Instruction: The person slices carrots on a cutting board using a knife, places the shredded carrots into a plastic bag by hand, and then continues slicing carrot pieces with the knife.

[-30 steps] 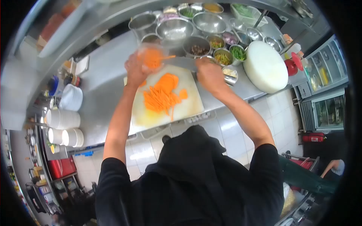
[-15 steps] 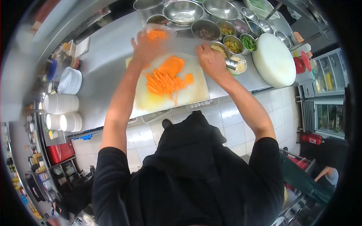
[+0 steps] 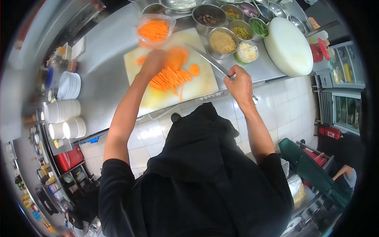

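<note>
My right hand (image 3: 239,83) is closed around the handle of a knife (image 3: 209,59), whose blade points up and left over the right side of the cutting board (image 3: 197,93). My left hand (image 3: 155,62) is over the board beside the sliced carrot (image 3: 176,57); its fingers are blurred, so their shape cannot be made out. Shredded carrot (image 3: 169,80) lies in a pile just below the slices, with one loose carrot slice (image 3: 194,70) to the right. A clear container of carrot shreds (image 3: 153,31) stands at the board's upper left edge.
Metal bowls with noodle-like strips (image 3: 223,42), green pieces (image 3: 259,27) and dark pieces (image 3: 208,19) stand behind the board. A thick white round block (image 3: 289,46) is at the right. Stacked white bowls (image 3: 63,111) stand at the left. A person's arm (image 3: 342,172) shows at the lower right.
My left hand has left the carrot container and come down to the carrot slices. My right hand has moved down and right with the knife, uncovering the bowl of strips.
</note>
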